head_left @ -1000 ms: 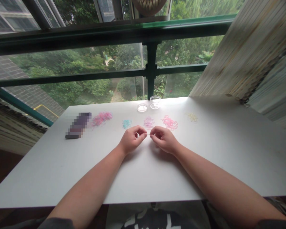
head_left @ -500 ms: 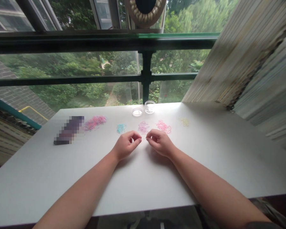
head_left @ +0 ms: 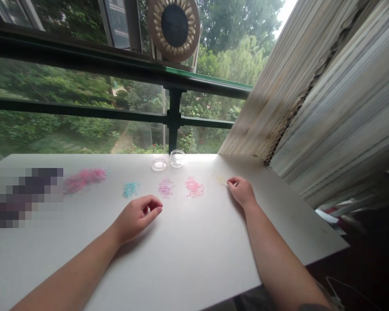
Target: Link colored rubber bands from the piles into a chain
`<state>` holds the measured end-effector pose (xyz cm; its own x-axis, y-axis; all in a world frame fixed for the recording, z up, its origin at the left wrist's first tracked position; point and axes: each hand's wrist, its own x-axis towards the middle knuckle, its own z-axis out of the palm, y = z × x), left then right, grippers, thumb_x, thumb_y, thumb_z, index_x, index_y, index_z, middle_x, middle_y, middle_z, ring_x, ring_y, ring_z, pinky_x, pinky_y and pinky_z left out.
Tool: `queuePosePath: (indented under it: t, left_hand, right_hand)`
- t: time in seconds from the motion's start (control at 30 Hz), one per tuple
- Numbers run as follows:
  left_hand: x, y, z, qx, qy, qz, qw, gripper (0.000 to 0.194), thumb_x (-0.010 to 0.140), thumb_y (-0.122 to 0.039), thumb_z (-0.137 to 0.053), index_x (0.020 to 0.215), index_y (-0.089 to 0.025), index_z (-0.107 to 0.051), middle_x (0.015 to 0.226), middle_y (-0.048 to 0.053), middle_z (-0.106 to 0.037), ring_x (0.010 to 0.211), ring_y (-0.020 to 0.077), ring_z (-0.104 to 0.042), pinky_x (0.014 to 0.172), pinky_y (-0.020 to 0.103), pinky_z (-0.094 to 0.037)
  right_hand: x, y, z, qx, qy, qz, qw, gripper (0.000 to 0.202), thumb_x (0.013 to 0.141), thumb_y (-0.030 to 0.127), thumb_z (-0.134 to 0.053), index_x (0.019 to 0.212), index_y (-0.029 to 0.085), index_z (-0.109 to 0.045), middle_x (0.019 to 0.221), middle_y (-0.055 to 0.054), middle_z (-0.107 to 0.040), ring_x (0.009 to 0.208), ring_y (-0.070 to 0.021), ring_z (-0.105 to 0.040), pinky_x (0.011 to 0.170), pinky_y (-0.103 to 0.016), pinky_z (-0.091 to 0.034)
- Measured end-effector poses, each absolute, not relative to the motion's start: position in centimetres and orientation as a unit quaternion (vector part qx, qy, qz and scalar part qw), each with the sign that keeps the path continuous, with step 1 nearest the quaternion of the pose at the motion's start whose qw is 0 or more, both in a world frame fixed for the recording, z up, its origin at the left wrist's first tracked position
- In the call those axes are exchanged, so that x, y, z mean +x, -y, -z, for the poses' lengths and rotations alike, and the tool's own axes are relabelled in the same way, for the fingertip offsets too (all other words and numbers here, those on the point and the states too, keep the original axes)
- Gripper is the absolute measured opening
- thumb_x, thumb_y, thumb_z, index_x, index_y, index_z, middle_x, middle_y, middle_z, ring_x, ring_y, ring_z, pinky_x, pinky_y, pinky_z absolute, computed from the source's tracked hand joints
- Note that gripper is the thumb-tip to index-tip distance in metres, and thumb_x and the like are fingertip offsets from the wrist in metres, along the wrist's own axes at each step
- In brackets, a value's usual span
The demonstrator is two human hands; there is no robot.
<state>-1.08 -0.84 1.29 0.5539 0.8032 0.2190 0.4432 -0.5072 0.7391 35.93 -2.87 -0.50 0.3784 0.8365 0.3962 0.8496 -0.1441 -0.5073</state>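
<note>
My right hand [head_left: 243,191] is at the right edge of a small pile of pale yellow rubber bands [head_left: 220,179], its thumb and fingertips pinched together. Whether a band is between them is too small to see. Over the table's middle, my left hand [head_left: 138,218] has its thumb and index finger closed in a ring, and what they hold, if anything, cannot be made out. Beyond the left hand lie a teal pile of bands [head_left: 130,188] and a lilac pile of bands [head_left: 165,188]. A pink pile of bands [head_left: 194,187] lies between the two hands.
A larger mixed pink heap [head_left: 86,179] lies at the left beside a pixelated dark object [head_left: 26,198]. Along the window side of the white table [head_left: 181,255] stand a clear round container [head_left: 177,159] and a clear shallow lid [head_left: 158,165]. A striped curtain [head_left: 262,86] hangs at right.
My right hand has moved away from the left hand, rightward to the yellow pile. The left hand keeps its pinched shape. The view has turned to the right and tilted.
</note>
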Motion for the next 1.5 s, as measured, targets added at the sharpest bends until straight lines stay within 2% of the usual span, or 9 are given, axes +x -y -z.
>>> queuePosePath:
  t: [0.83, 1.3, 1.5]
  left_hand:
    - [-1.2, 0.6, -1.2, 0.822, -0.389, -0.267, 0.32, 0.021, 0.08, -0.038, -0.053, 0.08, -0.019, -0.061, 0.066, 0.0, -0.062, 0.06, 0.0131, -0.054, 0.055, 0.022, -0.043]
    - [-1.2, 0.6, -1.4, 0.821, -0.389, -0.256, 0.33, 0.024, 0.081, -0.04, -0.051, 0.08, -0.018, -0.06, 0.067, 0.001, -0.061, 0.061, 0.013, -0.054, 0.057, 0.021, -0.043]
    - [-1.3, 0.7, -1.3, 0.819, -0.392, -0.254, 0.333, 0.023, 0.081, -0.039, -0.051, 0.08, -0.018, -0.06, 0.068, 0.0, -0.061, 0.063, 0.0128, -0.054, 0.057, 0.021, -0.043]
  right_hand:
    - [35.8, 1.9, 1.2, -0.775, 0.547, 0.015, 0.316, 0.017, 0.072, 0.022, -0.052, 0.072, 0.019, -0.069, 0.075, -0.006, -0.068, 0.07, -0.0182, -0.059, 0.067, -0.029, -0.043]
    - [35.9, 1.8, 1.5, -0.787, 0.538, 0.006, 0.302, 0.02, 0.072, 0.02, -0.052, 0.079, 0.018, -0.07, 0.082, -0.005, -0.069, 0.072, -0.0165, -0.06, 0.07, -0.026, -0.043]
    - [35.9, 1.8, 1.5, -0.789, 0.536, 0.002, 0.301, 0.024, 0.073, 0.02, -0.052, 0.088, 0.018, -0.07, 0.077, -0.004, -0.067, 0.068, -0.0158, -0.058, 0.068, -0.026, -0.042]
